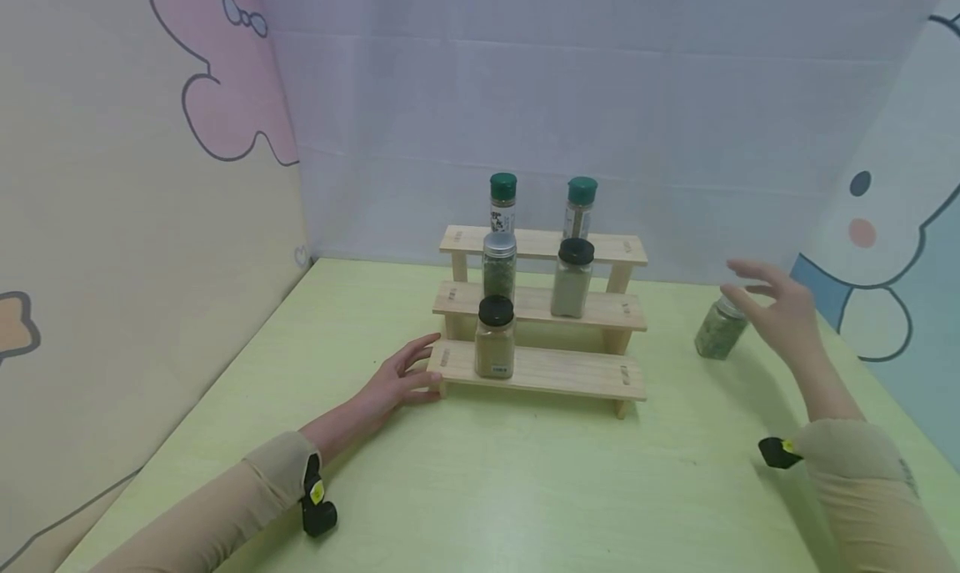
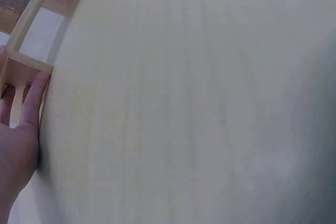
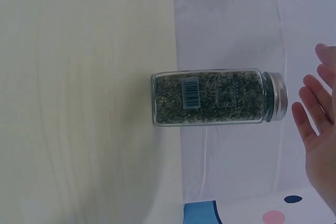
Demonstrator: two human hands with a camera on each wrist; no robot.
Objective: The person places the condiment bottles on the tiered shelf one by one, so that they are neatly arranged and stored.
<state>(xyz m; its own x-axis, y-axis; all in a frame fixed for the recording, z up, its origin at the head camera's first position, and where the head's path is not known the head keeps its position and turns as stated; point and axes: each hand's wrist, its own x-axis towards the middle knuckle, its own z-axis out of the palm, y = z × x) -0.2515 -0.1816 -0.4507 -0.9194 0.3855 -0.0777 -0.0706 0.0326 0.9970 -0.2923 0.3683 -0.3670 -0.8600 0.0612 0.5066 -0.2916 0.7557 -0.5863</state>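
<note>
My left hand [image 1: 392, 385] grips the left end of a three-step wooden rack [image 1: 562, 371] at its lowest step, thumb toward the front and fingers toward the back. The left wrist view shows the thumb [image 2: 34, 98] along the edge of the rack's end. On the right, my right hand [image 1: 783, 314] hovers beside and above the silver lid of a glass jar of green dried herbs [image 1: 718, 335], fingers spread and loosely bent. A gap shows between fingertips and lid in the right wrist view, where the jar [image 3: 210, 98] stands upright on the table.
On the rack's top step stand two green-capped spice bottles [image 1: 503, 191]. The middle step holds a silver-lidded herb jar [image 1: 498, 268] and a black-lidded jar [image 1: 572, 283]. Another black-lidded jar [image 1: 495, 344] stands on the bottom step. Cloth walls [image 1: 525, 98] border the table [image 1: 525, 490].
</note>
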